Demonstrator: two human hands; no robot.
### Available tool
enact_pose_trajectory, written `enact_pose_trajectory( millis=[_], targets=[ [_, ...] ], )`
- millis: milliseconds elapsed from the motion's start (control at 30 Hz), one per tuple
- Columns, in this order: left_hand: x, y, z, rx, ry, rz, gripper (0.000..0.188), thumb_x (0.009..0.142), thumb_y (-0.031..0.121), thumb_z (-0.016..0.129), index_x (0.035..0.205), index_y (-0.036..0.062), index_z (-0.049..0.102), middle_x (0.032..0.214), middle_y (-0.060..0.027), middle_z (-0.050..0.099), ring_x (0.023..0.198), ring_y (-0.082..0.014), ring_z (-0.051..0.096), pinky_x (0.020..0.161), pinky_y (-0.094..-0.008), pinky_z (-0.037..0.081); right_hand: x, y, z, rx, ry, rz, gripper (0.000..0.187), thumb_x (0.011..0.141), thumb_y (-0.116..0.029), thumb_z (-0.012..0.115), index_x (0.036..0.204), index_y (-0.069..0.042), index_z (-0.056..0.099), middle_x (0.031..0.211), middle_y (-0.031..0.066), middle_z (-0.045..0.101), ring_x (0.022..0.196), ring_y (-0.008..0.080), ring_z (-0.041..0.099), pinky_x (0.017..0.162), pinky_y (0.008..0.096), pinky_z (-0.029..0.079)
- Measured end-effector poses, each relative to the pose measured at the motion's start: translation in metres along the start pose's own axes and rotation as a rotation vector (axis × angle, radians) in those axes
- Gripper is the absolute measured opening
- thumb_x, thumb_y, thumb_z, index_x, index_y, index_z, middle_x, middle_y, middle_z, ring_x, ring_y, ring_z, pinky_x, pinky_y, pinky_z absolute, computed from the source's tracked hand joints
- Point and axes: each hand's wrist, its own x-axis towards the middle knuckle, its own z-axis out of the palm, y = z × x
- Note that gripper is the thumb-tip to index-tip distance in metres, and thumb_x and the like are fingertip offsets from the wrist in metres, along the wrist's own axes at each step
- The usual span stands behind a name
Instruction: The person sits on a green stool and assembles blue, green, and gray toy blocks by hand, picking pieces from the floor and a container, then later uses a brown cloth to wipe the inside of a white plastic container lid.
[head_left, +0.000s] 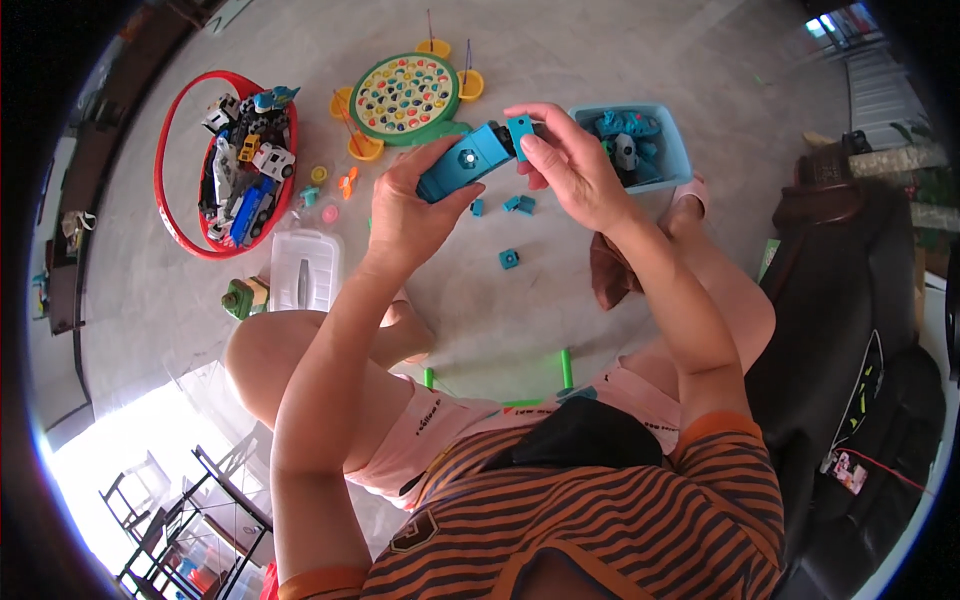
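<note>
My left hand (415, 205) is closed around a long blue plastic toy part (462, 168) with a round silvery detail on its top face. Between the thumb and fingers of my right hand (575, 165) is a small flat blue piece (520, 138). It meets the dark end of the long part; I cannot tell whether the two are joined. On the floor below my hands lie several small blue pieces, among them a blue block (509, 259). Beyond my right hand stands a light blue bin (672, 160) holding more blue toy parts.
A red-rimmed basket (165, 190) full of toy vehicles stands at the left. Far in the middle sits a round green fishing game (440, 131) with yellow trays. Beside my left leg are a clear plastic box (305, 275) and a green toy (240, 298). A black sofa (830, 350) borders the right.
</note>
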Motion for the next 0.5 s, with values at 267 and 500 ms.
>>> enact_pose_trajectory(
  millis=[267,500],
  targets=[
    [-0.001,0.013,-0.003,0.173,0.003,0.263,0.048,0.06,0.006,0.074,0.105,0.0065,0.06,0.089,-0.0104,0.061,0.084,-0.0269,0.056,0.074,-0.0346,0.045,-0.004,0.001,-0.001,-0.338,-0.031,-0.105,0.03,0.093,-0.022,0.042,0.12,-0.008,0.037,0.062,0.0077,0.052,0.05,0.0211,0.051,0.049,0.0312,0.041],
    [-0.002,0.019,0.0,0.295,0.134,0.452,0.048,0.06,0.005,0.074,0.106,0.005,0.06,0.091,-0.0109,0.061,0.084,-0.0292,0.056,0.073,-0.0359,0.045,-0.014,0.001,0.01,-0.365,-0.003,-0.117,0.04,0.093,-0.023,0.043,0.126,-0.007,0.027,0.077,0.0111,0.055,0.064,0.0238,0.055,0.059,0.0313,0.043]
  ],
)
